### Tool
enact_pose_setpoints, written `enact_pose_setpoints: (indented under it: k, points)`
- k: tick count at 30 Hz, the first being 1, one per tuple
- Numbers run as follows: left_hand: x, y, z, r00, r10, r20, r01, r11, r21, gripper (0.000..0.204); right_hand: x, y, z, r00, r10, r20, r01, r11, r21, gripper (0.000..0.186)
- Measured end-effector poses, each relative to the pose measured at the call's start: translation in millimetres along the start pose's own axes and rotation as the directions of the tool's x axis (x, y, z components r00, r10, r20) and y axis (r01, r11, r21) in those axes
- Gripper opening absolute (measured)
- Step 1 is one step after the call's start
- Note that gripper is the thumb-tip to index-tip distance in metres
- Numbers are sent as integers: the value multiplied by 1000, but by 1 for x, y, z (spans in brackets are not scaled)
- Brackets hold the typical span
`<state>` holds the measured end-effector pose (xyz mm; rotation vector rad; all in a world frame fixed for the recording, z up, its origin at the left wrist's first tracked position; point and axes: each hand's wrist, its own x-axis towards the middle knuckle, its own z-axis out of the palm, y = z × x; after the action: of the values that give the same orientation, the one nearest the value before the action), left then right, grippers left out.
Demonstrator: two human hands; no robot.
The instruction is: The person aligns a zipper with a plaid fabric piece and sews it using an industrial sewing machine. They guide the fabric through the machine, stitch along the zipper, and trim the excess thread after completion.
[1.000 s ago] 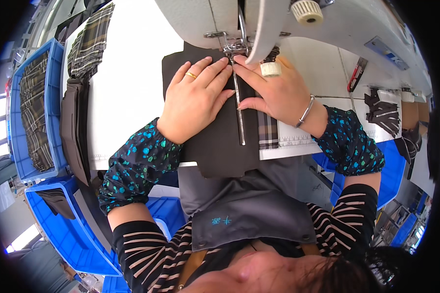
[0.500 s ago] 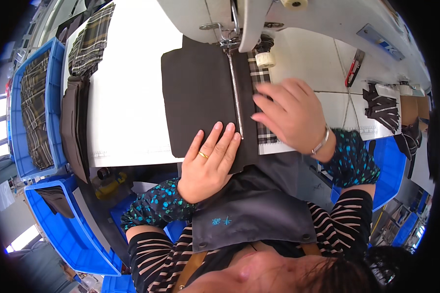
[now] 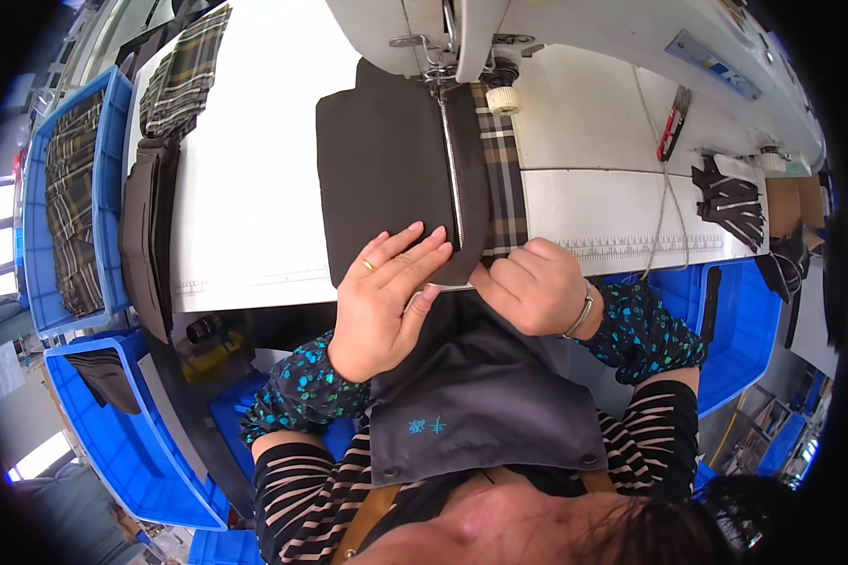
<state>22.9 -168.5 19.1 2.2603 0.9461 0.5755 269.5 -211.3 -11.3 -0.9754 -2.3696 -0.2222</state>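
A dark brown fabric panel [image 3: 377, 169] lies on the white table under the sewing machine's presser foot [image 3: 440, 80]. A silver-toothed zipper [image 3: 451, 160] runs down the panel from the foot. Plaid fabric [image 3: 504, 188] shows beneath its right side. My left hand [image 3: 386, 292] rests on the panel's near part, fingers stretched out beside the zipper's lower end and thumb apart. At the panel's near right corner, my right hand [image 3: 534, 285] is closed, thumb and finger pinching the dark fabric's edge. Its fingertips are partly hidden.
Left stand a stack of dark pieces [image 3: 151, 217], plaid pieces [image 3: 188, 80] and a blue bin [image 3: 115, 188] of plaid fabric. Red-handled snips [image 3: 671, 132] and dark scraps [image 3: 730, 202] lie right. Blue bins [image 3: 141, 443] sit below the table edge.
My right hand has come down from above the plaid fabric to the panel's near corner and closed on it. My left hand has shifted slightly left, its thumb now showing.
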Motion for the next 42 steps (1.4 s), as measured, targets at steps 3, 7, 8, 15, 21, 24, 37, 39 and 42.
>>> enact_pose_setpoints:
  k: [3,7,8,15,21,24,37,39,42]
  points:
    - [-3,-2,5,1000,22,-7,-21,999,48,39,-2,1,0,1000,-16,7,15,1000,24,25]
    - [-6,7,8,991,122,-47,-105,958,266,57,-5,4,-1,998,-49,26,46,996,80,9]
    - [-8,7,10,987,151,-56,-128,944,305,62,-6,5,-2,997,-63,40,59,994,97,10]
    - [-8,1,21,962,233,-143,-177,930,323,53,-12,3,6,997,-79,-21,80,995,57,24]
    - [-4,5,19,966,222,-133,-176,941,288,49,-10,4,5,994,-98,-51,101,993,57,25]
    - [-4,3,20,969,213,-125,-172,946,276,48,-11,4,6,994,-95,-46,97,994,56,25]
    - [-3,7,14,975,219,-35,-188,901,391,48,-7,5,-3,992,-49,-120,74,976,206,24]
    - [-3,3,14,967,256,-1,-230,871,435,45,-3,14,-14,992,-11,-123,44,962,268,24]
    - [-2,11,8,973,224,48,-223,877,425,43,27,46,-25,996,45,71,-51,995,86,28]
